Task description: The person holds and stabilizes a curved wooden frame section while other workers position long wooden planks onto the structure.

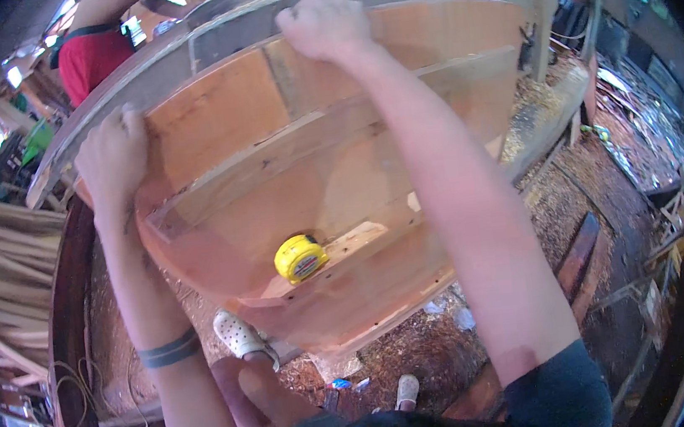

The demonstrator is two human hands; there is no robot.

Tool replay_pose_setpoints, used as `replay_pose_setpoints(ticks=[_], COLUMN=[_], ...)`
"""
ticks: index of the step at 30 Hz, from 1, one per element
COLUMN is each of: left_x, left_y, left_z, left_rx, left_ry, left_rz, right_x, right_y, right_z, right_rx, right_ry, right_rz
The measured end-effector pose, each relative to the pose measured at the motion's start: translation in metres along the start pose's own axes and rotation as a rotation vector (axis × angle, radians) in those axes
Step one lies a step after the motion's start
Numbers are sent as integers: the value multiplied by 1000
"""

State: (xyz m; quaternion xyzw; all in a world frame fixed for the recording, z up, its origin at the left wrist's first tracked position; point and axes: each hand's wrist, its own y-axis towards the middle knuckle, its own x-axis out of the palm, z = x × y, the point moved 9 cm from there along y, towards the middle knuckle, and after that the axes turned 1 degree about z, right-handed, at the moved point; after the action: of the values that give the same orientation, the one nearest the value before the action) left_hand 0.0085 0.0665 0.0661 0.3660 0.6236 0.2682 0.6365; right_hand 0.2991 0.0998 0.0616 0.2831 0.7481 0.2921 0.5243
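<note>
A broad, curved wooden panel (pixel 352 157) with battens across its face stands tilted before me. My left hand (pixel 113 153) is closed around the panel's upper left edge. At the top edge, a little right of the middle, my right hand (pixel 325 28) is closed with its fingers curled over the far side, where the tips are hidden. A yellow tape measure (pixel 300 259) rests on one of the lower battens (pixel 354 246), and neither hand touches it.
Behind the panel runs a long curved grey beam (pixel 196 40). Beyond it is another person in red shorts (pixel 95 63). Long wooden strips (pixel 16 276) are stacked at the left. Shavings and a dark timber piece (pixel 578 250) lie on the floor at the right.
</note>
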Motion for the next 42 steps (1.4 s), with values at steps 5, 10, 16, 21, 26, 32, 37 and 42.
replay_pose_setpoints(ticks=[5,10,16,21,26,32,37,42], left_x=[1,2,3,3,5,0,-2,-5], left_y=[1,2,2,2,2,0,0,-1], left_z=[-2,0,-1,0,-2,0,3,5], left_rx=[-6,18,-4,-2,2,-1,-8,2], left_ry=[22,12,26,20,18,-11,12,-25], left_rz=[0,2,-24,-15,-44,-12,-43,-17], right_x=[-4,-6,-5,-6,-5,-6,-4,-5], right_y=[-1,-2,-3,-3,-2,-2,-1,-1], right_z=[-1,-2,-1,-1,-2,-3,-1,-3], right_rx=[-17,-18,-6,-24,-23,-32,-3,-9], right_ry=[7,6,20,67,56,33,56,24], right_rz=[54,74,40,59,68,58,16,32])
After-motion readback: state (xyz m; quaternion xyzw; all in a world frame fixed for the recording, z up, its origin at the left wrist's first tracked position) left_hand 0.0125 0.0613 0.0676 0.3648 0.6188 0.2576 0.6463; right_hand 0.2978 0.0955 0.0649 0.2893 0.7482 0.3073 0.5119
